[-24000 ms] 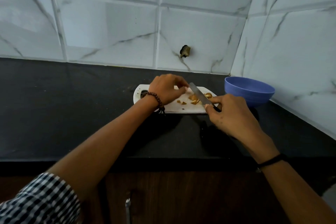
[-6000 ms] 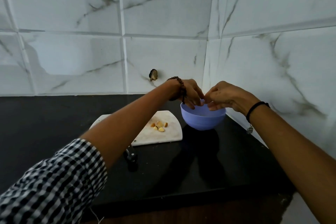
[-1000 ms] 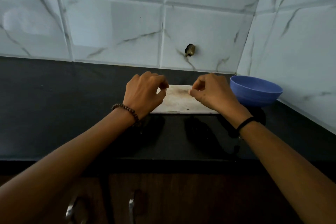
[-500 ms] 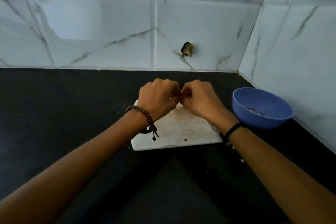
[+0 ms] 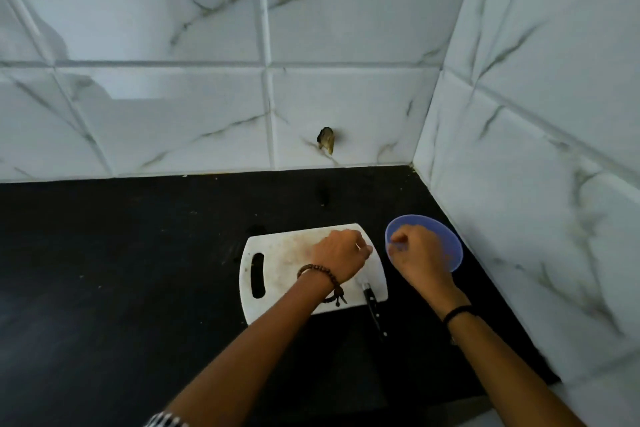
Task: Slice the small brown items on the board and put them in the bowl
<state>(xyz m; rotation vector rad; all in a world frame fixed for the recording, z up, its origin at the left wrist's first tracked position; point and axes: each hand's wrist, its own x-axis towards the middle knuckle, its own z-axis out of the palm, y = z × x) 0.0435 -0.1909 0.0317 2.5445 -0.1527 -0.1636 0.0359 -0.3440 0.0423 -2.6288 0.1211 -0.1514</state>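
Where the white cutting board point(image 5: 277, 253) lies on the black countertop point(image 5: 138, 270), its handle slot point(image 5: 258, 274) sits at the left end. Over the board's right half is the left hand point(image 5: 337, 251), a beaded bracelet point(image 5: 320, 270) on its wrist. Its fingers are curled under, and whether they pinch anything cannot be told. Just right of that wrist a knife point(image 5: 372, 302) lies on the board, its black handle sticking out past the board's near edge. Close beside the board's right edge stands the blue bowl point(image 5: 450, 246). The right hand point(image 5: 415, 253) is above it, fingers curled inward and blurred, so their hold is unclear. Whether brown pieces lie in the bowl cannot be told, since the hand covers much of it.
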